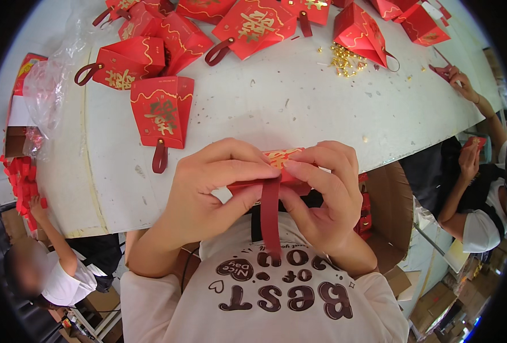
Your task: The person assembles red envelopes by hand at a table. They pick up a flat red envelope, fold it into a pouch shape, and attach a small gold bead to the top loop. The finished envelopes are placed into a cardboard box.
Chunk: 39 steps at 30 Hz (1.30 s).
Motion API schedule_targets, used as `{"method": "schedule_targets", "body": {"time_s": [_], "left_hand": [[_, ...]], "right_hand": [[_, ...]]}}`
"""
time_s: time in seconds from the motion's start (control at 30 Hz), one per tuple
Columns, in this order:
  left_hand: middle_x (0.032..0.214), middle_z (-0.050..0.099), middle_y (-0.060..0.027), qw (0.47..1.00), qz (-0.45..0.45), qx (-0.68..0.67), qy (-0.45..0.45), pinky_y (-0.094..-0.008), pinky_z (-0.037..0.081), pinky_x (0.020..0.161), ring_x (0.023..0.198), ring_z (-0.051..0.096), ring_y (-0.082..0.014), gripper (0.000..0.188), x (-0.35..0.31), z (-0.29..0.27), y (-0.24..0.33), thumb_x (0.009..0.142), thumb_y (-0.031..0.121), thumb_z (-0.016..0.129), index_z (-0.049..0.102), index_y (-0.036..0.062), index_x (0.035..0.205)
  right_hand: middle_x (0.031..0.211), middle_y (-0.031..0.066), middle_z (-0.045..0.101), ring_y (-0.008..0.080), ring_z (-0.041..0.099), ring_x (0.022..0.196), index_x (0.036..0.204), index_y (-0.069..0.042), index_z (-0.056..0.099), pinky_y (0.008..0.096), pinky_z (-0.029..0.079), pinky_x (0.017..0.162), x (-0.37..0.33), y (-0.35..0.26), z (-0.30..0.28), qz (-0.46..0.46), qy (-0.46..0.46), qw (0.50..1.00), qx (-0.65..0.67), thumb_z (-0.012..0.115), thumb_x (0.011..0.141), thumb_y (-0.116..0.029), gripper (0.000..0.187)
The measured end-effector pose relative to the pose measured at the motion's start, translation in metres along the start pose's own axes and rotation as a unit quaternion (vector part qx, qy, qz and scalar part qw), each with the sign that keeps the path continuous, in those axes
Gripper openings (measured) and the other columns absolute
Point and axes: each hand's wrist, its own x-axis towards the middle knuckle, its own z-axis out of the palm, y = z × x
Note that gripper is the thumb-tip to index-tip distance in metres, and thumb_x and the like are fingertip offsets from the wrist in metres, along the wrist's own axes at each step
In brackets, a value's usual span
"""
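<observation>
In the head view, the left hand (202, 186) and the right hand (334, 197) hold a small red folded-paper box with gold print (295, 184) just off the near edge of the white, speckled surface (247, 108). The fingers of both hands are clamped on it, the left at its left end, the right at its right end. A flat dark-red strap (270, 217) hangs down from the fingertips in front of the white printed shirt (167, 308); whether its upper end is fastened is hidden by the fingers.

Beyond the left hand stands a red tapered paper box with a dark-red loop (163, 108); similar red boxes with gold print (259, 26) crowd the far side. Near them lies a scatter of small gold beads (348, 60). At the left is crumpled clear plastic film (53, 97). A co-worker at the left (73, 280) touches a heap of red pieces (22, 183); another at the right (482, 200) holds red pieces in both hands.
</observation>
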Motion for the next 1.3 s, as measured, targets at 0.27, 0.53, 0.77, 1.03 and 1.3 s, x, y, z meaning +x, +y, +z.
{"method": "schedule_targets", "body": {"time_s": [0.27,0.53,0.77,1.03,1.3], "left_hand": [[0.091,0.062,-0.0115,0.995,-0.045,-0.071,0.05,-0.0272,0.049,0.07,0.086,0.06,-0.0183,0.012,-0.005,0.01,-0.003,0.081,-0.006,0.059,0.064,-0.0032,0.092],[0.086,0.066,-0.0112,0.978,-0.116,-0.092,0.145,-0.0251,0.049,0.069,0.074,0.061,-0.0132,0.008,0.003,0.015,0.011,0.088,0.002,0.055,0.06,-0.0044,0.087],[0.09,0.065,-0.0087,0.992,0.053,0.035,0.106,-0.0226,0.05,0.06,0.073,0.062,-0.0145,0.018,-0.011,0.017,-0.005,0.074,-0.005,0.066,0.066,0.001,0.092],[0.092,0.064,-0.011,0.971,0.135,0.147,0.128,-0.026,0.05,0.064,0.077,0.062,-0.0203,0.031,-0.014,0.025,-0.019,0.065,-0.011,0.065,0.066,0.0005,0.094],[0.095,0.064,-0.0131,0.967,0.116,0.188,0.128,-0.0273,0.051,0.069,0.084,0.063,-0.0222,0.026,-0.016,0.027,-0.015,0.07,-0.01,0.062,0.064,-0.0028,0.095]], "right_hand": [[0.09,0.0029,0.061,0.024,0.054,0.082,0.091,-0.009,0.065,0.0338,0.041,0.069,-0.002,0.001,0.007,-0.032,0.04,0.999,-0.005,0.073,0.058,-0.002,0.035],[0.088,0.0057,0.058,0.0223,0.049,0.074,0.087,-0.005,0.067,0.0313,0.04,0.063,-0.006,-0.01,0.003,-0.101,0.047,0.983,-0.149,0.074,0.054,0.001,0.033],[0.083,0.009,0.056,0.0231,0.055,0.067,0.078,-0.001,0.058,0.03,0.046,0.054,-0.008,-0.009,0.01,-0.073,0.031,0.992,-0.097,0.07,0.058,0.005,0.024],[0.09,0.0115,0.059,0.0147,0.056,0.069,0.094,0.0,0.066,0.0243,0.046,0.06,-0.027,-0.011,-0.028,0.163,-0.097,0.957,0.219,0.059,0.074,0.01,0.024],[0.086,0.0078,0.06,0.0092,0.056,0.067,0.091,0.0,0.068,0.022,0.045,0.061,-0.032,-0.026,-0.037,0.301,-0.166,0.883,0.32,0.074,0.074,0.0,0.018]]}}
